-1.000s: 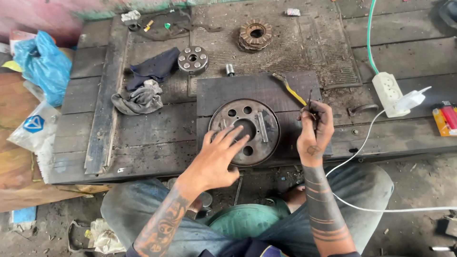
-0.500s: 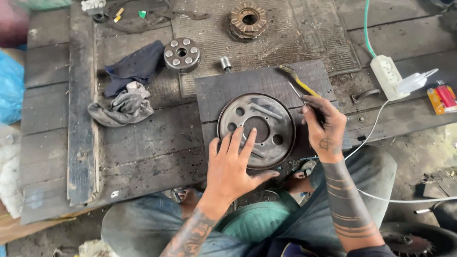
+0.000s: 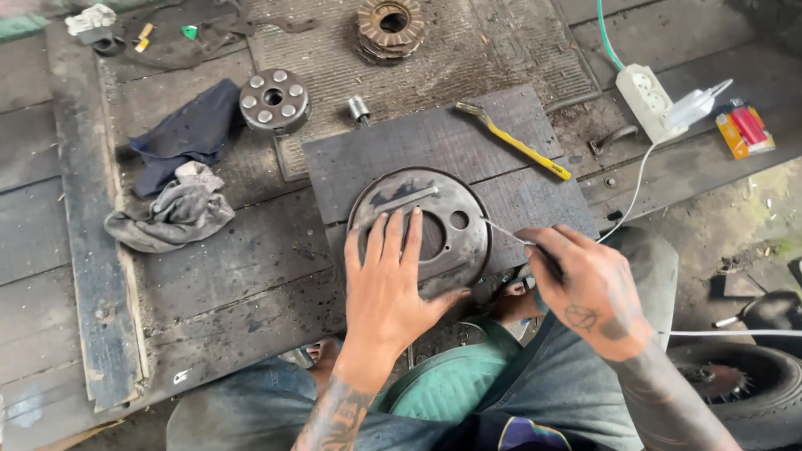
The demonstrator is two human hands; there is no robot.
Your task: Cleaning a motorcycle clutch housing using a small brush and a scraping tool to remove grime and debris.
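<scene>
A round dark metal plate with holes lies on a dark square board on the wooden platform. My left hand rests flat on the plate's near side, fingers spread. My right hand is closed around a thin metal tool whose tip touches the plate's right edge. A yellow-handled tool lies on the board beyond the plate.
A round metal hub with several studs, a small socket and a stack of rusty toothed rings sit farther back. Rags lie to the left. A white power strip with cable and a tyre are at the right.
The view has shifted closer. My left hand has slid flat onto the plate's near side. My right hand has dropped lower right, bringing the thin tool to the plate's right edge.
</scene>
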